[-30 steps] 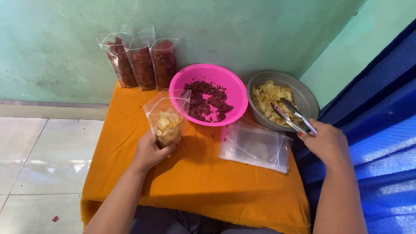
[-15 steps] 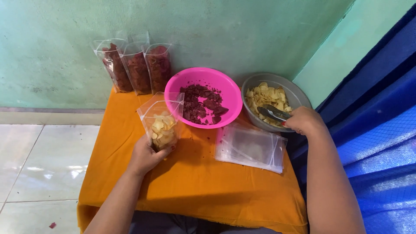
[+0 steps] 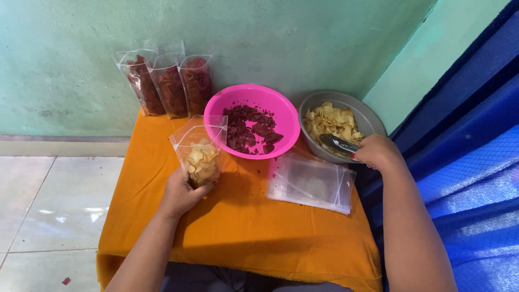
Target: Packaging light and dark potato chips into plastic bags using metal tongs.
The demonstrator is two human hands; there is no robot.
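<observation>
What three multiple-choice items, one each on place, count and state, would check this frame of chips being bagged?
1. Where is the stack of empty bags?
A. inside the pink bowl
B. on the orange cloth, in front of the grey bowl
C. leaning on the wall

2. How many filled bags of red chips stand against the wall?
A. one
B. three
C. five

3. What state is the bag in the left hand?
A. open, partly filled with pale chips
B. sealed and full
C. empty and flat

Answers:
1 B: the stack lies flat on the orange cloth, just in front of the grey bowl.
2 B: three stand side by side behind the pink bowl.
3 A: its mouth gapes and pale chips fill only the lower part, while the right hand holds tongs in the grey bowl.
</observation>
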